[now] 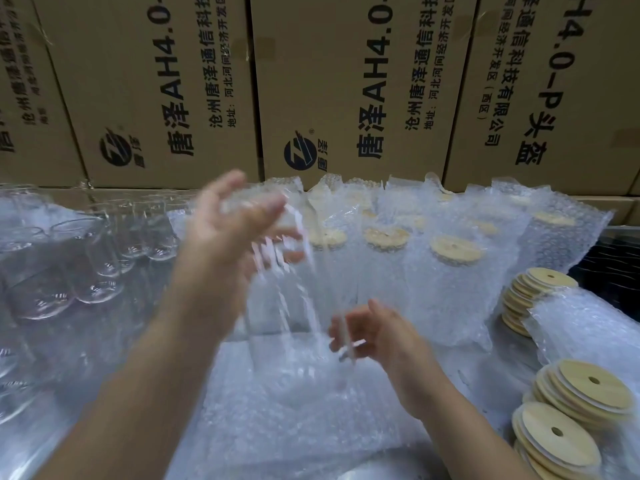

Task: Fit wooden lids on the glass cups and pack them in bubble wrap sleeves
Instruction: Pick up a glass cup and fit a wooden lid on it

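While I hold the tall clear glass cup (pixel 298 296) slanted in the middle of the frame, it looks blurred and its edges are not sharp. My left hand (pixel 239 230) is raised at the centre, and its thumb and curled fingers grip the upper end of the cup. My right hand (pixel 374 334) is lower and a little to the right, at the other end of the cup. Its fingers are half curled there, but because of the blur I cannot tell if they really clasp the glass.

Under my hands, at the lower centre, a flat pile of clear bubble wrap sleeves (pixel 294 417) lies on the table. At the left of the frame stand bare clear glass cups (pixel 93 261), close together. Behind my hands, across the middle and to the right, there is a row of wrapped cups in bubble wrap with round wooden lids (pixel 455 249) on them. At the right edge, stacks of round wooden lids with a small hole (pixel 571 407) lie slanted, near one more bubble wrap sleeve (pixel 588 327). Brown cardboard boxes with black print (pixel 346 81) fill the whole top of the frame.
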